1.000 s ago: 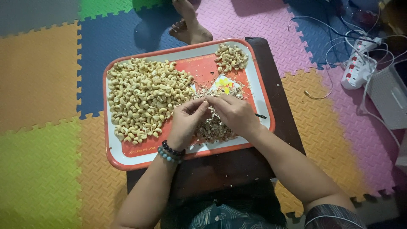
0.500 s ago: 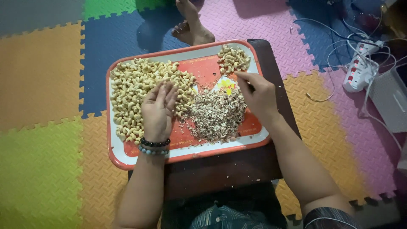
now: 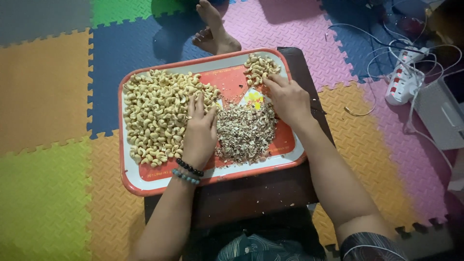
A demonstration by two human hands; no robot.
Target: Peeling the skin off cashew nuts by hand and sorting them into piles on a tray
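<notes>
A red-rimmed tray (image 3: 126,171) rests on a dark low table (image 3: 251,195). A large heap of pale cashew nuts (image 3: 154,116) fills its left half, a small heap of cashews (image 3: 258,67) lies in its far right corner, and a pile of brown skin flakes (image 3: 246,130) sits in the middle. My left hand (image 3: 199,129), with bead bracelets on the wrist, lies palm down with fingers spread on the edge of the large heap. My right hand (image 3: 288,99) reaches to the small heap, fingers curled, with a thin dark tool (image 3: 318,110) sticking out of its side.
Another person's bare foot (image 3: 215,31) rests on the coloured foam floor mats (image 3: 48,96) just beyond the tray. A white power strip (image 3: 403,79) with tangled cables and a white box (image 3: 442,111) lie to the right.
My hands parted from over the flake pile. The left hand turned palm down onto the large cashew heap; the right hand moved up to the small heap.
</notes>
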